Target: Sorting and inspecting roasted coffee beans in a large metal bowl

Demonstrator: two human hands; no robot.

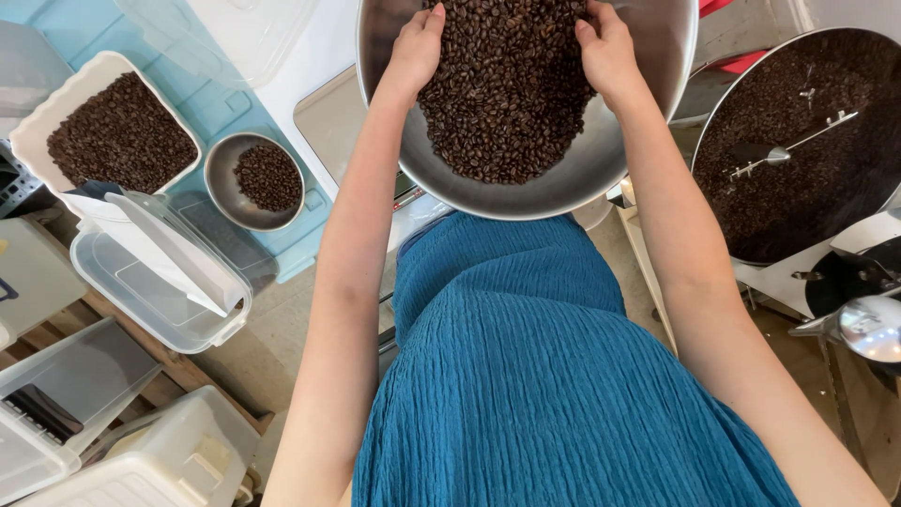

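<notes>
Currently both hands, left hand (416, 52) and right hand (605, 52), rest fingers-together on roasted coffee beans (507, 94) heaped in the big steel bowl (572, 178); small steel bowl (223, 192) part-filled.

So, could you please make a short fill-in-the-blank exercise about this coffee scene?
1. Both hands, left hand and right hand, rest in the ____ beans of the large metal bowl.
2. The small metal bowl stands on a ____ surface.
3. The white tray is ____ in shape.

Missing words: coffee; blue; rectangular
</notes>
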